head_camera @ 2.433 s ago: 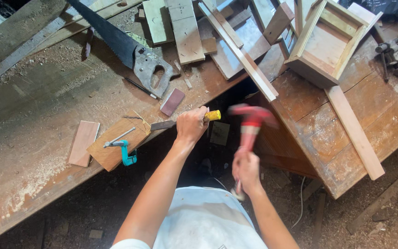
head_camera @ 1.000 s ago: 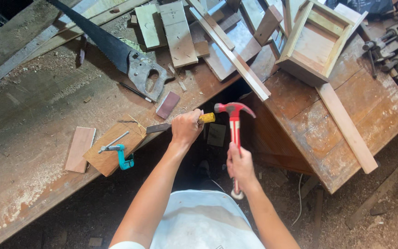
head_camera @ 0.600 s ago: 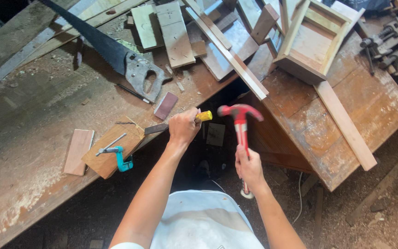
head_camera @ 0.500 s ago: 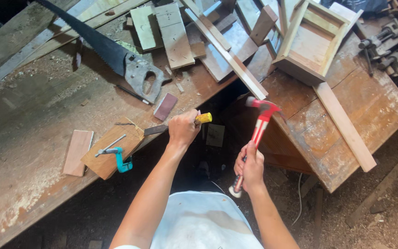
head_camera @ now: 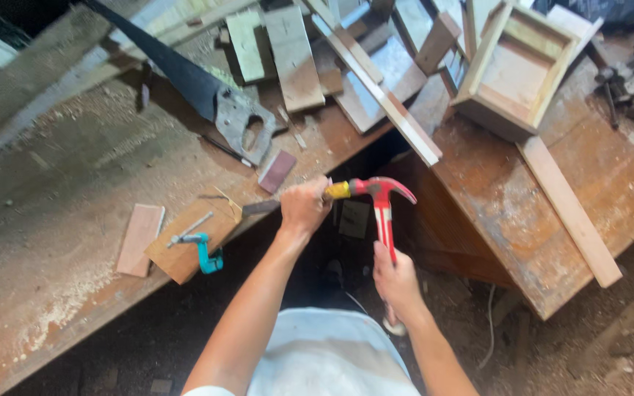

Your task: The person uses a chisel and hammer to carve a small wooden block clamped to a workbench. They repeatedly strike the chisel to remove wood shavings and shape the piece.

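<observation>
My left hand (head_camera: pixel 304 206) grips a chisel (head_camera: pixel 262 207) with a yellow butt end (head_camera: pixel 340 191); its blade lies flat against the end of a small wooden block (head_camera: pixel 192 235). A blue clamp (head_camera: pixel 205 251) pins that block to the edge of the workbench (head_camera: pixel 60 220). My right hand (head_camera: pixel 396 275) holds a red claw hammer (head_camera: pixel 383 209) by its handle. The hammer head meets the chisel's yellow end.
A handsaw (head_camera: pixel 207 92) lies on the bench behind the block. A thin wood piece (head_camera: pixel 141 239) rests to the block's left, a small dark piece (head_camera: pixel 277 171) behind. Offcuts and a wooden box (head_camera: pixel 519 70) are piled at the back; a long strip (head_camera: pixel 568 209) lies on the right table.
The hammer was swung back to the right half a second ago; now its head has come down onto the chisel's yellow end. My left hand stays on the chisel.
</observation>
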